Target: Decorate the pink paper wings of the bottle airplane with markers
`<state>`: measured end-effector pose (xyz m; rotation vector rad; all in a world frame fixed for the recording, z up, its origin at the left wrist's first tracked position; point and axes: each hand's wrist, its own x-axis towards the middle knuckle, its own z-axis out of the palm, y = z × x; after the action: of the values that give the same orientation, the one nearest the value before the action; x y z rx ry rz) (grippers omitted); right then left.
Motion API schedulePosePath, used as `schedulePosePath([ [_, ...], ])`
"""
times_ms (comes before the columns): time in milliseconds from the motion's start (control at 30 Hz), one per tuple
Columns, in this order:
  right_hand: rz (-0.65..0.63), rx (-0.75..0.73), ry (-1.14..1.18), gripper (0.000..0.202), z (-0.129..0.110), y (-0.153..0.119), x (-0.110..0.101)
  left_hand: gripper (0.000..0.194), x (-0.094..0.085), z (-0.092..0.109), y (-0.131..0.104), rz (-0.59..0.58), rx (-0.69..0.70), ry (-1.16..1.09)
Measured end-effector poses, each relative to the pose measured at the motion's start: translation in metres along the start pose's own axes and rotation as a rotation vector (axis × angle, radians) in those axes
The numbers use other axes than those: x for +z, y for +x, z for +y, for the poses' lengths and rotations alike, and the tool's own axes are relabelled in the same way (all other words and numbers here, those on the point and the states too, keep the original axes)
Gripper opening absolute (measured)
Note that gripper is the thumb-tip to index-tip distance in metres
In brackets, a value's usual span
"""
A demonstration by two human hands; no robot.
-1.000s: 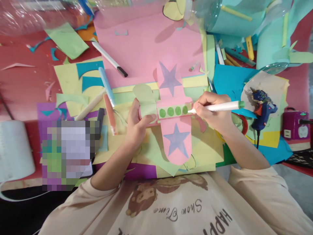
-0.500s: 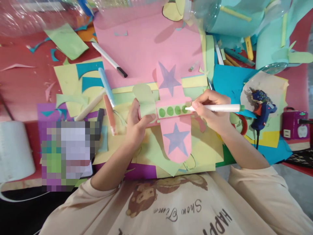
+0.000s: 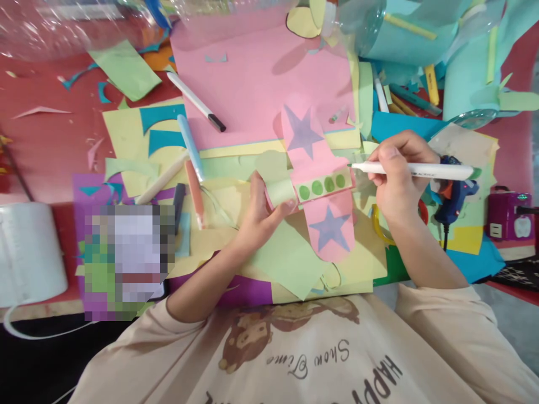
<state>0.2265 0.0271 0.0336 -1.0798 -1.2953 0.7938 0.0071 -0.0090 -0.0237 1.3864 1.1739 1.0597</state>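
My left hand [image 3: 265,210] grips the near end of a pink paper airplane [image 3: 330,229], its thumb on top of the pale green front section. Each pink wing bears a blue star, and a pale strip [image 3: 323,187] along the body carries a row of several green dots. In my right hand [image 3: 400,174] is a white marker [image 3: 433,170] with a green tip, pinched between thumb and fingers. The tip is just off the right end of the strip, and whether it touches the paper cannot be told.
A white-and-black pen [image 3: 197,102], a blue marker [image 3: 189,147] and an orange marker [image 3: 195,194] lie left of centre among paper scraps. At the right sits a blue glue gun [image 3: 452,202] with a cord. Plastic bottles [image 3: 469,84] stand at the back right.
My left hand has moved the airplane to the right and tilted it slightly. My right hand has lifted the marker tip off the last green dot and shifted right.
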Motion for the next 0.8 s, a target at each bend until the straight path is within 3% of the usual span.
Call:
schedulePosePath([
  [100,-0.067,0.024,-0.031,0.026,-0.008,-0.004,0.004,0.051,-0.001,-0.003,0.001,-0.054,-0.024,-0.068],
  [200,-0.228,0.056,-0.069,0.027,-0.015,-0.007,0.009,0.057,-0.001,-0.007,0.002,-0.079,-0.032,-0.107],
  [400,-0.434,0.22,-0.041,0.023,-0.028,0.006,0.02,0.058,0.002,-0.006,0.01,-0.149,-0.014,0.033],
  [633,-0.482,0.29,-0.053,0.027,-0.026,0.018,0.04,0.059,0.011,-0.01,0.016,-0.151,0.142,0.055],
  [800,-0.493,0.335,-0.072,0.034,-0.02,0.015,0.047,0.058,0.006,-0.009,0.014,-0.218,0.165,0.055],
])
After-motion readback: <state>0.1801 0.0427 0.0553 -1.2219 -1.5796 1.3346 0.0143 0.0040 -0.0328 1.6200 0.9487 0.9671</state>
